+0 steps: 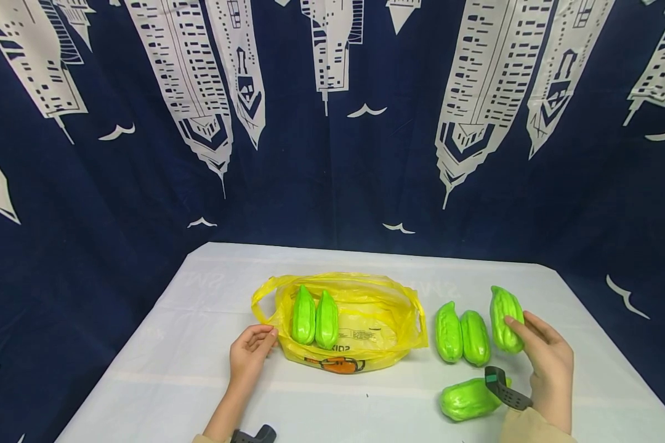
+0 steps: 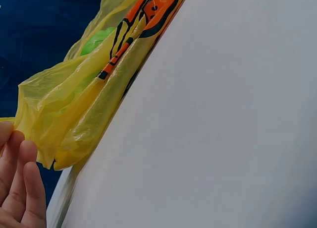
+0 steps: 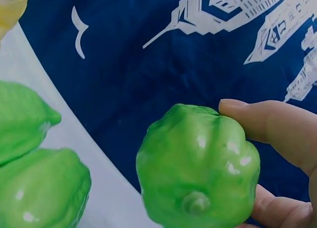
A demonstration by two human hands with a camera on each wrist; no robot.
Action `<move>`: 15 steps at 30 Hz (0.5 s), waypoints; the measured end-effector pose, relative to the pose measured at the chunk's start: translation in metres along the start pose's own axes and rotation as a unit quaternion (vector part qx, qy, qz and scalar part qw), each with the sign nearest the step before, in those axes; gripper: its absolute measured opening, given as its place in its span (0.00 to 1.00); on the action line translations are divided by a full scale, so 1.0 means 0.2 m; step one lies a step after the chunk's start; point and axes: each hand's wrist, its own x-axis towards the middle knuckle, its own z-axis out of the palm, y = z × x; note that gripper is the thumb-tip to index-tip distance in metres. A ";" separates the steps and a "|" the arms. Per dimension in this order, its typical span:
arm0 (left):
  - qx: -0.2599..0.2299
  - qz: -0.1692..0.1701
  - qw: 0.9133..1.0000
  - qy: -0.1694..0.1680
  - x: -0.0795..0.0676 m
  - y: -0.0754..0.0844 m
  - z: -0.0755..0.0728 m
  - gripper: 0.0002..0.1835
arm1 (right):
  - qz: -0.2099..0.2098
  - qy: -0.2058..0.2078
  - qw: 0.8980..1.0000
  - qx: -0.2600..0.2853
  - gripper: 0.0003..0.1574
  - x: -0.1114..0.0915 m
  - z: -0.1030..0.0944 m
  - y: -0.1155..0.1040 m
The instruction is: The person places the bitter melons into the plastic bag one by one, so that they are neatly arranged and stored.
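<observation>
My left hand [image 1: 252, 351] pinches the left edge of a yellow plastic bag [image 1: 360, 360] between thumb and fingertips. The bag lies spread with its mouth wide, and two bright green bitter melons [image 1: 303, 317] rest side by side in its left half. An orange printed figure [image 2: 158, 10] shows on its front in the left wrist view. To the right, my right hand [image 1: 548, 357] grips another bitter melon [image 3: 198, 163] by its side, thumb across it. Its ribbed, stubby stem end faces the right wrist camera.
Left of the held one, two more bitter melons [image 1: 449, 332] lie together on the white table [image 1: 210, 264]. Another bitter melon [image 1: 468, 400] lies crosswise nearer me, partly behind the right wrist strap [image 1: 507, 391]. A dark blue cloth [image 1: 332, 172] with white buildings hangs behind the table.
</observation>
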 end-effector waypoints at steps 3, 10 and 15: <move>0.000 0.002 1.000 -0.001 0.00 0.00 0.00 0.11 | -0.006 0.002 1.000 0.019 0.53 0.00 0.01 -0.01; 0.000 0.004 1.000 -0.002 0.00 -0.01 0.00 0.11 | -0.039 0.005 0.997 0.071 0.48 -0.04 0.04 -0.03; 0.000 0.008 1.000 -0.002 0.00 0.00 0.00 0.11 | -0.040 0.012 0.995 0.095 0.46 -0.11 0.08 -0.07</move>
